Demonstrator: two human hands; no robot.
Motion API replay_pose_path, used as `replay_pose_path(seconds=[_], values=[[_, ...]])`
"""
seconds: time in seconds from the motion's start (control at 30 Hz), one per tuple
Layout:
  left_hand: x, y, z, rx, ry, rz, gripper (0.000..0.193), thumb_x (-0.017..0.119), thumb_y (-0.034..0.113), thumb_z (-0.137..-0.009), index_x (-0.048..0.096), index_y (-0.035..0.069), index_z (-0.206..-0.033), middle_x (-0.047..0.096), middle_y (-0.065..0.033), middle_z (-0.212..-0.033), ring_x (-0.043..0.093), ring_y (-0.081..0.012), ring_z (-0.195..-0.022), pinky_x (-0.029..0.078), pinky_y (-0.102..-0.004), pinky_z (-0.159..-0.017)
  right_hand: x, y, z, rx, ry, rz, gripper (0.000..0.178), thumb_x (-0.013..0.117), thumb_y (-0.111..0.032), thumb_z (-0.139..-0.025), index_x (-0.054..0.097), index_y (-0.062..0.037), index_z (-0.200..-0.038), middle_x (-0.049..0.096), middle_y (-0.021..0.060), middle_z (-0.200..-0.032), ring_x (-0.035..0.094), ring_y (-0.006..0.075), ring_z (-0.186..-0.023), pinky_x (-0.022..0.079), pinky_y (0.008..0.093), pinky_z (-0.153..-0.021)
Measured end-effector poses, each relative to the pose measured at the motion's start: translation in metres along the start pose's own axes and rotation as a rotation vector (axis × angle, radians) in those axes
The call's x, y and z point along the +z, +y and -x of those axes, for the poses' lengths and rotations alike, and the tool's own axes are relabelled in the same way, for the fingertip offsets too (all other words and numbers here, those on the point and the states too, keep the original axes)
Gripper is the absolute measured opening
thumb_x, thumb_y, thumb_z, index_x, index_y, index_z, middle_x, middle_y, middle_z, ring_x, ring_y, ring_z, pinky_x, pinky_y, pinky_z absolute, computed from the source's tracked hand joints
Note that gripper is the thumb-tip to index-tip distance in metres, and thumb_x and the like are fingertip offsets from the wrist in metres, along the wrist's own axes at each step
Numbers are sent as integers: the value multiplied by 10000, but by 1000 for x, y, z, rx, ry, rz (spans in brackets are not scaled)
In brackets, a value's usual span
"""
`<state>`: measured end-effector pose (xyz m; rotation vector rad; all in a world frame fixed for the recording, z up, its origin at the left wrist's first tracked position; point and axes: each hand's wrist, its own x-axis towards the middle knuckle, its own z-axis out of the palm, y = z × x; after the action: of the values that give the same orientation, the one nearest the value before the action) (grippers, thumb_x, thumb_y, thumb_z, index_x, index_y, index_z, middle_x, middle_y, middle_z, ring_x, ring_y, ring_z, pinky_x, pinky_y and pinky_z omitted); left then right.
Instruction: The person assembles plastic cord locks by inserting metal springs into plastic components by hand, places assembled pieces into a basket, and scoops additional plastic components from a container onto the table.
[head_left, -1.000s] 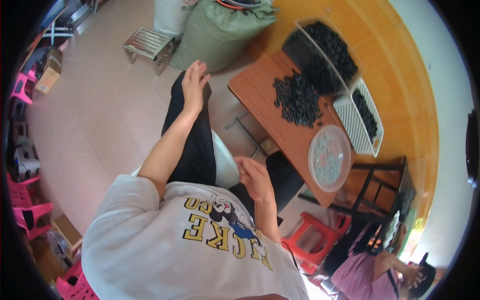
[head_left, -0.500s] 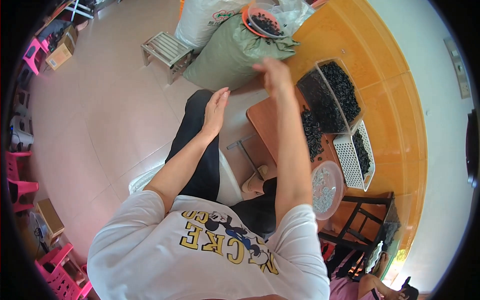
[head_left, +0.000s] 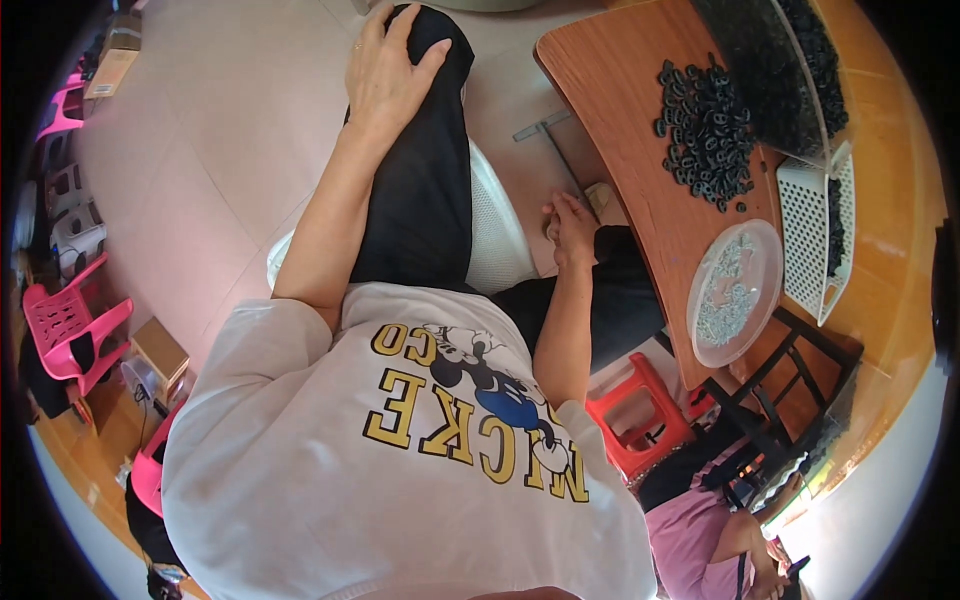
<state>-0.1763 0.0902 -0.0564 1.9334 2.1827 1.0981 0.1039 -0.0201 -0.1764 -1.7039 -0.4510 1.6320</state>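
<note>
My left hand (head_left: 388, 85) lies on my left knee, fingers apart and thumb out to the side, with nothing held. Low beside my right leg is my right hand (head_left: 571, 230), its fingers curled in; whether anything is inside them is hidden. It is close to a T-shaped metal bar (head_left: 556, 140) on the floor side of the table. On the brown wooden table (head_left: 610, 90), right of my hands, lies a pile of small black oval parts (head_left: 705, 135). Near it stands a round clear plastic bowl (head_left: 765, 255) with small silvery pieces inside.
A clear bin (head_left: 775, 85) of black parts stands at the table's far right, beside a white perforated basket (head_left: 805, 210). A red stool (head_left: 640, 415) and another person in pink (head_left: 695, 535) are at lower right. Pink chairs (head_left: 75, 320) stand at left.
My left hand has come down onto my left knee. My right hand, raised and blurred before, has dropped beside my right leg. The view has shifted, bringing the table nearer.
</note>
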Motion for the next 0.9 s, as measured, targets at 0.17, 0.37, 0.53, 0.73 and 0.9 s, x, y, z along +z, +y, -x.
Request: replay_pose_path(seconds=[0.17, 0.37, 0.53, 0.73, 0.9], values=[[11, -14, -20, -173, -37, 134, 527, 698, 366, -768, 601, 24, -1158, 571, -170, -1191, 552, -285, -1100, 421, -339, -941, -5, 27, -35, -290, 7, 637, 259, 589, -173, -874, 632, 32, -1025, 647, 85, -789, 598, 151, -643, 462, 255, -556], [4, -40, -26, -351, -45, 313, 392, 692, 234, -812, 632, 0, -1121, 638, -138, -1048, 594, -187, -964, 453, -263, -863, 14, 41, -57, -215, 74, 970, 280, 608, -214, -816, 653, -12, -1005, 670, 151, -902, 657, 261, -786, 487, 331, -740], [-8, -53, -29, -553, -114, 452, 368, 677, 255, -827, 646, 17, -1106, 639, -131, -997, 607, -159, -891, 476, -228, -786, 29, 101, -100, -337, 61, 1008, 257, 576, -176, -825, 655, -2, -996, 671, 151, -890, 661, 255, -783, 487, 332, -716], [-18, -76, -21, -564, -125, 304, 351, 636, 266, -852, 654, 13, -1096, 648, -101, -1026, 594, -156, -946, 437, -229, -865, -5, 121, -135, -344, 19, 1014, 235, 574, -122, -832, 634, 21, -1009, 649, 136, -904, 630, 202, -796, 491, 318, -722], [-22, -94, -30, -603, -133, 363, 337, 614, 250, -864, 651, 14, -1102, 646, -104, -1056, 579, -150, -999, 407, -227, -910, -40, 84, -120, -82, 38, 790, 213, 545, -69, -853, 617, 15, -1036, 639, 110, -926, 611, 182, -823, 495, 299, -731]])
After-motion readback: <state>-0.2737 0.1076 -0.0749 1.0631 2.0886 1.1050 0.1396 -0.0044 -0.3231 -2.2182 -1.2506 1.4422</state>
